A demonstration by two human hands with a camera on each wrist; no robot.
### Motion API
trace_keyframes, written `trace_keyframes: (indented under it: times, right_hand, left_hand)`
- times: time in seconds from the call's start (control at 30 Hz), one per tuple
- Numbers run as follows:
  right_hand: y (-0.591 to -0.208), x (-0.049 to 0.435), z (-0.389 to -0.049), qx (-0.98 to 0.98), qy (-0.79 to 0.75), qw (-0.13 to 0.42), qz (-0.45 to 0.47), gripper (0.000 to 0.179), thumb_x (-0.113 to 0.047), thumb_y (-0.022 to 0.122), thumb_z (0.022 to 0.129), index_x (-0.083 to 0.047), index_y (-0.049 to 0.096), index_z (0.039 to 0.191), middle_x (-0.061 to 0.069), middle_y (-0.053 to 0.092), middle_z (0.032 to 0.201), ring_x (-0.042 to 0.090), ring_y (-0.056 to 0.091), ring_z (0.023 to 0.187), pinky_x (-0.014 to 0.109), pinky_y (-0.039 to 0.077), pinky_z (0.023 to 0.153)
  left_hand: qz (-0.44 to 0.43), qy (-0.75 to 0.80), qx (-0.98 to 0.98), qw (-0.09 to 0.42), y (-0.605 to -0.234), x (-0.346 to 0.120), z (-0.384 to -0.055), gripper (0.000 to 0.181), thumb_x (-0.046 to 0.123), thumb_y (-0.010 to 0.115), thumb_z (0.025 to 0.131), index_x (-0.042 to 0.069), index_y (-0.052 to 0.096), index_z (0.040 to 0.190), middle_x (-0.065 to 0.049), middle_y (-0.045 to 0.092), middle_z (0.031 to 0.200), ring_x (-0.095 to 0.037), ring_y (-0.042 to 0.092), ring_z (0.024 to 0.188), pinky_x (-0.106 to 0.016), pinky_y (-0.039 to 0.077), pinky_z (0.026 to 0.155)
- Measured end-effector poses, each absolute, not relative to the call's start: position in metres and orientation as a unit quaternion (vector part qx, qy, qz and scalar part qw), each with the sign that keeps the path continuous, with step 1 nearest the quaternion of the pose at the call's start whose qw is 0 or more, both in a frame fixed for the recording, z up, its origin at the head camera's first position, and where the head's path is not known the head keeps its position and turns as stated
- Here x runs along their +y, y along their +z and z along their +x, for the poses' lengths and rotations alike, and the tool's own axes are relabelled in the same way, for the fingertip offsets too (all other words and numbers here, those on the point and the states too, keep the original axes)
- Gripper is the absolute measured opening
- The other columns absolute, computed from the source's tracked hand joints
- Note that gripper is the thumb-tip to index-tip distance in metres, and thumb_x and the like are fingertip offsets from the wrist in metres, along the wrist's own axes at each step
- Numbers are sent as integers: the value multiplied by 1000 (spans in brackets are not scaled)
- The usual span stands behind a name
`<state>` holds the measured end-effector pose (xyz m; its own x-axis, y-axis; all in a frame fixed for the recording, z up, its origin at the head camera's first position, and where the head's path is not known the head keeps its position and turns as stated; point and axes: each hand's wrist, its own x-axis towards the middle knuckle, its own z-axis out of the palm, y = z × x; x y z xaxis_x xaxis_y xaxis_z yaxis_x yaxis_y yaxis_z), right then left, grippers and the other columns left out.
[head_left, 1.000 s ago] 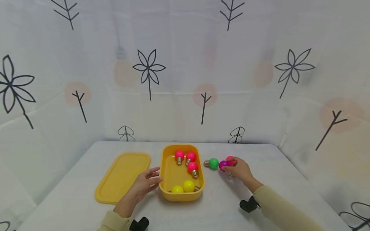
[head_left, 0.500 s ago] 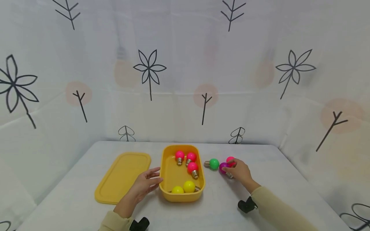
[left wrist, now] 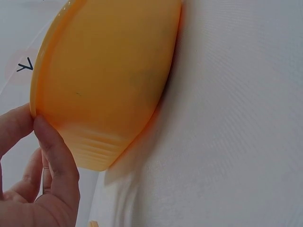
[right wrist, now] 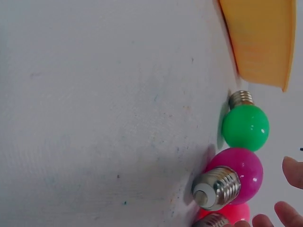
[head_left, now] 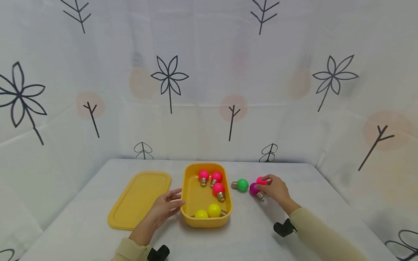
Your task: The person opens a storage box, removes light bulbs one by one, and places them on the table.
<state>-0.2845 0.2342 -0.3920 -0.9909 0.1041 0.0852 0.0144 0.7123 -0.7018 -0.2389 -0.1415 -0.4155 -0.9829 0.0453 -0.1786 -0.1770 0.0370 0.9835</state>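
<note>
A yellow plastic box [head_left: 205, 222] stands on the table with pink light bulbs [head_left: 218, 189] and yellow light bulbs [head_left: 214, 210] inside. My left hand [head_left: 163, 209] pinches its left rim between thumb and fingers, seen closely in the left wrist view, where the hand [left wrist: 47, 175] is at lower left. Right of the box lie a green bulb [head_left: 242, 185], a purple bulb [head_left: 254, 189] and another pink bulb [head_left: 261, 180]. Over the last two hovers my right hand [head_left: 277, 190]. In the right wrist view its thumb [right wrist: 293, 171] and fingers are spread apart, clear of the purple bulb [right wrist: 248, 175].
A flat yellow lid [head_left: 138, 201] lies left of the box, partly behind the left forearm. White cloth covers the table [head_left: 248, 235], and a patterned curtain [head_left: 202, 127] hangs behind it. Black wrist cameras [head_left: 284, 227] sit on both sleeves.
My right hand has shifted slightly up and right, off the purple bulb toward the pink one, baring the purple bulb's metal base. The left hand keeps its hold on the box.
</note>
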Motion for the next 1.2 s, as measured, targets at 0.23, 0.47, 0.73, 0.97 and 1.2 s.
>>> trace_keyframes:
  times: [0.23, 0.47, 0.73, 0.97, 1.2]
  right_hand:
    - [-384, 231, -288, -922, 382, 58, -33, 48, -23, 73, 80, 5, 55, 114, 20, 56, 96, 25, 55, 76, 29, 50, 58]
    - [-377, 220, -294, -925, 374, 69, -20, 49, -25, 75, 78, 3, 57, 114, 16, 57, 92, 24, 54, 75, 26, 49, 56]
    - [-374, 205, -299, -923, 380, 62, -26, 48, -27, 74, 79, -1, 58, 115, 13, 57, 92, 22, 52, 73, 25, 50, 56]
    - [-370, 190, -303, -919, 390, 60, -16, 47, -27, 75, 79, -2, 59, 115, 12, 57, 91, 23, 51, 73, 26, 51, 60]
    - [-366, 176, -305, -917, 395, 57, -13, 43, -27, 75, 79, -4, 60, 111, 11, 57, 89, 23, 52, 73, 26, 51, 61]
  left_hand:
    - [-46, 696, 712, 81, -416, -142, -240, 55, 9, 70, 83, 3, 48, 133, -17, 51, 121, -23, 57, 94, -37, 51, 84]
    - [-43, 694, 714, 76, -416, -142, -239, 54, 9, 69, 84, 4, 49, 133, -17, 52, 121, -22, 58, 94, -37, 51, 84]
    - [-42, 696, 713, 78, -415, -142, -239, 54, 8, 69, 84, 4, 49, 133, -17, 51, 121, -22, 58, 94, -37, 51, 85]
    - [-43, 697, 712, 78, -414, -142, -239, 54, 8, 69, 84, 4, 49, 133, -18, 51, 121, -22, 57, 93, -37, 51, 84]
    - [-44, 697, 712, 79, -415, -142, -240, 53, 8, 70, 83, 4, 49, 132, -18, 52, 121, -22, 58, 93, -37, 51, 84]
